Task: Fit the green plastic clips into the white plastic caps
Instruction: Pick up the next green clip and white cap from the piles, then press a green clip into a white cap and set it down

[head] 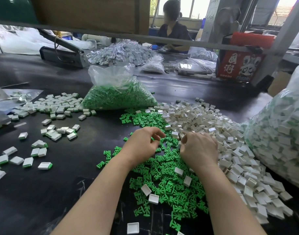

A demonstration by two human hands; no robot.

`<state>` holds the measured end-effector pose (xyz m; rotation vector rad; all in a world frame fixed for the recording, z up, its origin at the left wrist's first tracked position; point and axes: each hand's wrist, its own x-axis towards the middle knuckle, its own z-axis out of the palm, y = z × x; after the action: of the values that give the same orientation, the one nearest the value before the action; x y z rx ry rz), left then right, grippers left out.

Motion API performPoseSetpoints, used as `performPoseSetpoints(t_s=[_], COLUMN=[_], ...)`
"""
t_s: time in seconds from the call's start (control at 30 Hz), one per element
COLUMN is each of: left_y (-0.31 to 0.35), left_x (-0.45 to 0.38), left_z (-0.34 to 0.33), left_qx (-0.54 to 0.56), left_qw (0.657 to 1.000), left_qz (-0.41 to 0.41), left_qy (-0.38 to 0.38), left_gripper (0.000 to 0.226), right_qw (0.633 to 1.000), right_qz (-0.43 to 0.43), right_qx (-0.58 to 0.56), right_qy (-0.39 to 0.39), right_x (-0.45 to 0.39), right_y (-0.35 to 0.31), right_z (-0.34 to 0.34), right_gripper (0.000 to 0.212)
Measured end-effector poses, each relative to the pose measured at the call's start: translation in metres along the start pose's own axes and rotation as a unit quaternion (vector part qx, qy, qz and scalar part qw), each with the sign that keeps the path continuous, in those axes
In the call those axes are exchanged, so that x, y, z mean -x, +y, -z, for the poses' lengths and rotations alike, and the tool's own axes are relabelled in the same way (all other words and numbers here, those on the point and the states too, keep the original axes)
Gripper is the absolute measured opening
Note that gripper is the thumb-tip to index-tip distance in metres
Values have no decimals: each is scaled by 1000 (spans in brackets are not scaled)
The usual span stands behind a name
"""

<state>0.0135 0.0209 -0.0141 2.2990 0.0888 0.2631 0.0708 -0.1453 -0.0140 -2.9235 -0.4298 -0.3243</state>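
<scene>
Green plastic clips (164, 173), flat and forked, underlie both hands: left grip (142, 146) curled, contents unclear; right grip (198, 150) pinches white cap (179, 143).

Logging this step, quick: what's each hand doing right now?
Left hand: fingers curled over the green clips; grip cannot be told.
Right hand: pinches a white cap.

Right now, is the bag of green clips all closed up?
No, the clear bag of green clips gapes open at its top, lying on the black table behind the loose clips.
</scene>
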Motion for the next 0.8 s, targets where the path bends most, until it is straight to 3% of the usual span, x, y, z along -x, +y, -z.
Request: performPoseSetpoints(t_s=[0.07, 0.1, 0.17, 0.23, 0.3, 0.4, 0.47, 0.53, 0.6, 0.8], left_y=[0, 1, 3, 6, 7, 8, 9, 10, 11, 12], left_x=[-1, -1, -2, -3, -3, -3, -3, -2, -1, 0], left_z=[-2, -3, -5, -5, -2, 2, 4, 7, 9, 11], left_qx=[27, 47, 95, 141, 188, 243, 265, 278, 288, 305], left_qw=[1000, 999, 995, 988, 980, 965, 957, 951, 947, 942], left_qz=[-11, -18, -32, -43, -37, -20, -20, -30, -34, -27], left_qy=[8, 11, 19, 37, 58, 94, 117, 128, 135, 139], left_gripper=[27, 29, 32, 26, 16, 8, 8, 7, 7, 10], right_qw=[992, 968, 875, 812, 786, 816, 888, 951, 965, 967], right_qz=[-1, -8, -31, -46, -56, -42, -3, 49, 77, 99], right_qx=[-129, -248, -475, -566, -601, -567, -444, -259, -172, -167], right_qy=[-10, -34, -93, -131, -130, -107, -122, -165, -183, -165], right_x=[0, 0, 1, 3, 3, 3, 3, 4, 4, 5], right_y=[-1, -3, -9, -12, -13, -11, -10, -11, -15, -20], right_z=[3, 7, 16, 21, 23, 20, 18, 16, 15, 9], right_gripper=[7, 6, 2, 7, 15, 11, 7, 23, 28, 7])
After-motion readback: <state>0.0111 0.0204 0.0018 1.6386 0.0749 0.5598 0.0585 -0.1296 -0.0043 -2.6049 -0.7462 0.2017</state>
